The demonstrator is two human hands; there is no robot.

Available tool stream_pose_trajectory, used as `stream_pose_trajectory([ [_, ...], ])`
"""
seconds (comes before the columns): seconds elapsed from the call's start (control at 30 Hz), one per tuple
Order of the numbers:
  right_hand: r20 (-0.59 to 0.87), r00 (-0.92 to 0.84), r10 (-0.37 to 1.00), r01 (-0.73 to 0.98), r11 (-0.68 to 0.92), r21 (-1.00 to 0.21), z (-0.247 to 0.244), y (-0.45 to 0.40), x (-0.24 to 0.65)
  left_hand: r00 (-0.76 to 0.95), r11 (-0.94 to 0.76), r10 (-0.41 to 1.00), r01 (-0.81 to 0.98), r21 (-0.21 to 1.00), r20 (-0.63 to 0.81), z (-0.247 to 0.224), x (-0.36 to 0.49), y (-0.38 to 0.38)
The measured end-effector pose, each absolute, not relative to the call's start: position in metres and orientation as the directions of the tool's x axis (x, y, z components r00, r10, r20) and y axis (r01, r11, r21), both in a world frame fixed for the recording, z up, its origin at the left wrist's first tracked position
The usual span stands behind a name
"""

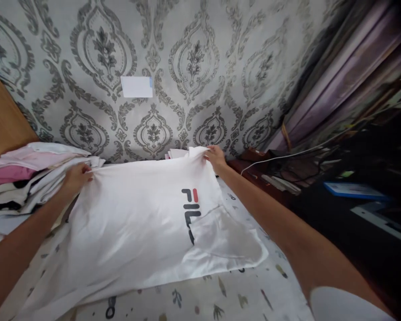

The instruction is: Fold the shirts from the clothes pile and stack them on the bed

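Observation:
A white T-shirt (130, 214) with dark and red lettering lies spread sideways over a patterned sheet, its far edge lifted and pulled taut between my hands. My left hand (77, 178) pinches the far left corner of the shirt, beside a pile of clothes. At the far right end, my right hand (216, 158) grips the shirt's bunched edge near the wall. Part of the shirt is folded over on the right, covering the end of the lettering.
Folded clothes (16, 174) are piled at the left, by a wooden panel (6, 116). Patterned wallpaper (153, 58) rises behind the printed sheet (220, 294). On the right are a purple curtain (341, 84), a white cable (280, 158) and a blue-edged flat object (354, 191).

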State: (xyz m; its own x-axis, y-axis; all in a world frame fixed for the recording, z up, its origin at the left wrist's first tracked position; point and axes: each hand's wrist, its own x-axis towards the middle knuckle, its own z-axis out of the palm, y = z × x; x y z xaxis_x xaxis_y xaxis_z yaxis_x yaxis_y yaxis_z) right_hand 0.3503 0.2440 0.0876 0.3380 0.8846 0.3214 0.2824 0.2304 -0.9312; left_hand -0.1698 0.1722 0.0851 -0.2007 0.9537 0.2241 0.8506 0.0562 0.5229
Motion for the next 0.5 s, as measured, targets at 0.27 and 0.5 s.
stream_pose_trajectory([
  [0.27,0.323,0.165,0.932,0.510,0.200,-0.837,0.040,0.200,0.356,-0.081,0.050,0.990,0.968,0.247,0.119,0.040,-0.152,0.142],
  [0.5,0.234,-0.334,0.913,0.814,0.405,-0.416,0.016,0.045,0.376,0.073,-0.114,0.977,0.972,0.206,0.199,0.032,-0.172,0.046],
])
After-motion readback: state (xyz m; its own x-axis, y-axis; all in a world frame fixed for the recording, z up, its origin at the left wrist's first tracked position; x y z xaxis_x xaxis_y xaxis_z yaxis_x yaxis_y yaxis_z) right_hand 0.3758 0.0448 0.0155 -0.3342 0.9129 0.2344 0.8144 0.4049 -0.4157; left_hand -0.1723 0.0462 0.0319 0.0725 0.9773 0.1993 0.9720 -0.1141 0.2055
